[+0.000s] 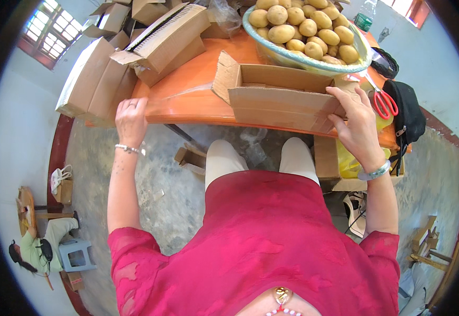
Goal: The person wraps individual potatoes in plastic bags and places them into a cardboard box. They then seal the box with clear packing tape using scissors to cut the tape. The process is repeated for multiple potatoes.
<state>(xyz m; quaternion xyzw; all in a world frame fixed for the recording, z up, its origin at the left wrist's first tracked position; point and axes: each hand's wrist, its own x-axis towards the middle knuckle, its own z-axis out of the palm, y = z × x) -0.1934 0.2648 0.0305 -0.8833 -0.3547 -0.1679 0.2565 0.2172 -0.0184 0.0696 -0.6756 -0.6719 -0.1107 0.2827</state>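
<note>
An open, long cardboard box (279,109) lies along the near edge of the orange table (187,97), one end flap standing out at its left. My right hand (358,121) grips the right end of this box, thumb and fingers on its side and upper edge. My left hand (131,122) is at the table's near left edge, fingers closed together. A thin shiny streak, perhaps clear tape, runs over the table from near these fingers toward the box; whether they hold it is unclear. Beside my left hand is a closed cardboard box (95,79).
Behind the open box stands a wide basin (313,62) heaped with potatoes (298,23). Red-handled scissors (385,102) and a black bag (406,113) are at the right. More cardboard boxes (166,42) crowd the back left. A person (42,247) sits far left by a stool (76,254).
</note>
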